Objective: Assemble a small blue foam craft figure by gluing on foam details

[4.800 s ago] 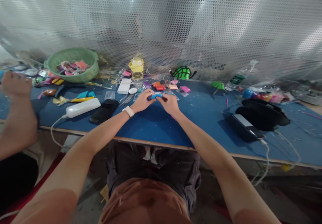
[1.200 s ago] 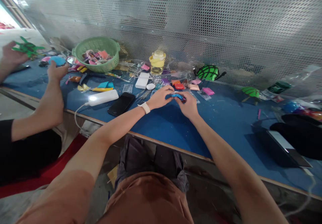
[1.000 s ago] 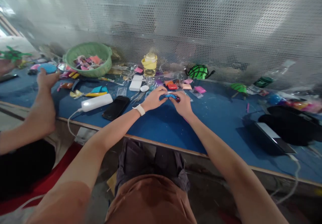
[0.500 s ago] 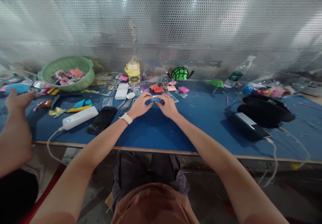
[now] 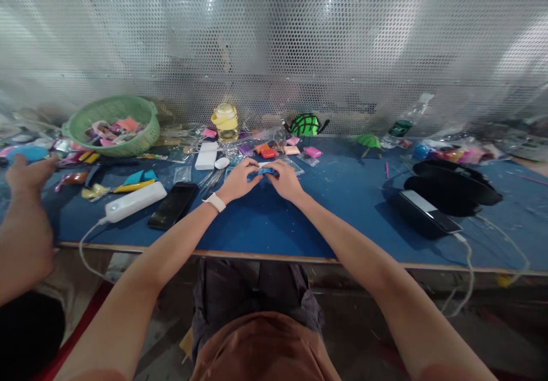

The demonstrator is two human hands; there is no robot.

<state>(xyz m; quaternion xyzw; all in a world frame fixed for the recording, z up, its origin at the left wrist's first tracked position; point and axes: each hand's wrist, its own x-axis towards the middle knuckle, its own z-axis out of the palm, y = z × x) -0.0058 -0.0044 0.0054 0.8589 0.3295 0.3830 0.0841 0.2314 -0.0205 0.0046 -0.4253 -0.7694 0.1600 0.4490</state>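
Observation:
Between my two hands is a small strip of blue modelling clay (image 5: 266,171), partly covered by the fingers. My left hand (image 5: 238,180) pinches its left end, with a pale band on that wrist. My right hand (image 5: 285,180) closes on the right end, the fingertips of both hands almost meeting. Just beyond the hands lie small packets of clay: red (image 5: 269,153), peach (image 5: 291,150) and pink (image 5: 312,152). A white oval piece (image 5: 221,163) sits left of my left hand. Behind the packets stands a bright green domed figure with black lines (image 5: 305,124).
Left are a black phone (image 5: 173,205), a white power strip (image 5: 135,202) and a green basket (image 5: 149,136) of scraps. Another person's hand (image 5: 29,173) holds a light-blue piece (image 5: 29,153). Right are a black case (image 5: 454,190) and a plastic bottle (image 5: 402,127). A perforated metal panel (image 5: 265,39) backs the table.
My fingers have shifted slightly around the blue clay; both hands stay in nearly the same place. The other person's hand has moved slightly left.

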